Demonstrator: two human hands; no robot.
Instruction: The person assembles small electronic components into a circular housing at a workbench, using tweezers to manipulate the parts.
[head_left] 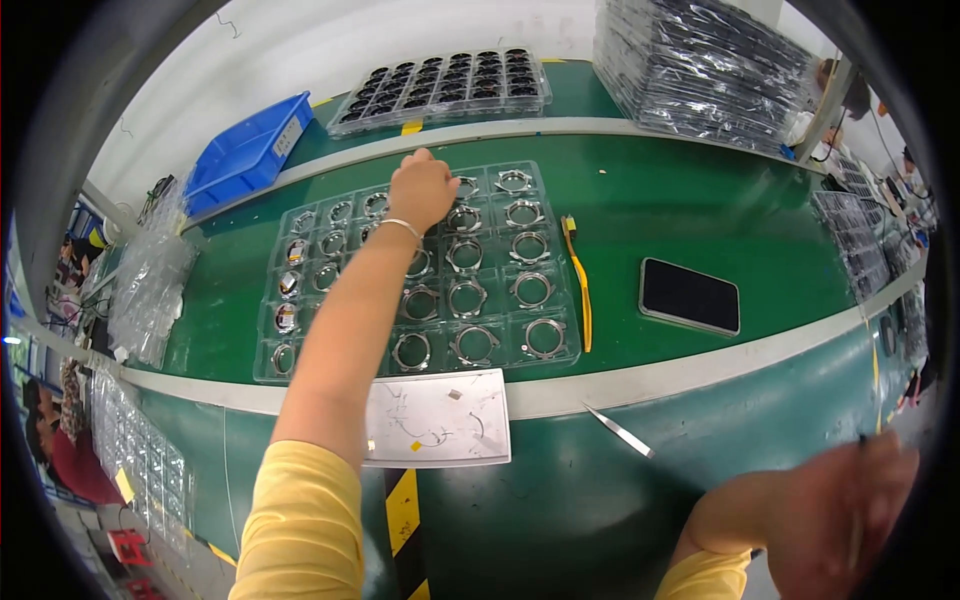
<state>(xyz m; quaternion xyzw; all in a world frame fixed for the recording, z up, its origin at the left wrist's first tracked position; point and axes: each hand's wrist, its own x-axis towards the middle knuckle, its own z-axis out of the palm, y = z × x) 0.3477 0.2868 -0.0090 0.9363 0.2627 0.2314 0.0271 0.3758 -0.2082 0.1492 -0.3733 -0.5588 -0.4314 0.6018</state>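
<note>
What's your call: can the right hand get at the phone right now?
Probably yes: the phone lies ahead and left of the right hand, and only the pale rail crosses between them. Blur hides whether that hand is free.

The rings (527, 338) are shiny, silvery metal. They sit in a tray (505, 270) of thin, clear plastic that is smooth and catches the light. The table top (620, 200) is green, smooth and a bit shiny. The phone (689, 295) has a dark, glossy front that looks like glass. The toothbrush (579, 280) has a smooth, yellow plastic handle, and the tweezers (625, 435) look like bright metal. The bin (243, 150) is smooth blue plastic. The big stack (690, 80) is wrapped in crinkly, very shiny clear plastic. The sleeve (303, 520) is soft-looking yellow cloth with folds, matt all over.
</note>
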